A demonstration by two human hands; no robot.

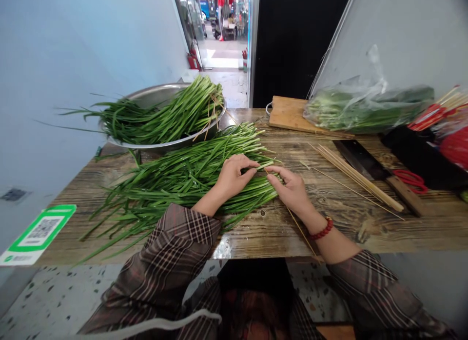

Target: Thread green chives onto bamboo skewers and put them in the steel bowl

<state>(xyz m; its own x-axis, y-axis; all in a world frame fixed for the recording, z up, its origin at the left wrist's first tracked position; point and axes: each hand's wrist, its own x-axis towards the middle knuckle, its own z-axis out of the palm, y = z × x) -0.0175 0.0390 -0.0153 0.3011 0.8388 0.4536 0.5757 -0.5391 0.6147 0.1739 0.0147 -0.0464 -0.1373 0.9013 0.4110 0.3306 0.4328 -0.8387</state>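
A large pile of green chives (190,169) lies on the wooden table, pale stem ends to the right. Over those ends, my left hand (236,176) pinches a few stems between thumb and forefinger. Close to its right, my right hand (290,189) has thumb and forefinger together at a thin bamboo skewer (298,225), which slants down beneath the palm toward the table's front edge. The skewer's upper tip meets the stems between both hands.
Behind the pile stands a metal basin (161,146) of chives. Rightward lie bamboo skewers (360,176), a cleaver (365,162), red scissors (411,180), a cutting board (287,113) and a plastic bag of greens (365,108). A QR-code card (38,232) is at the left.
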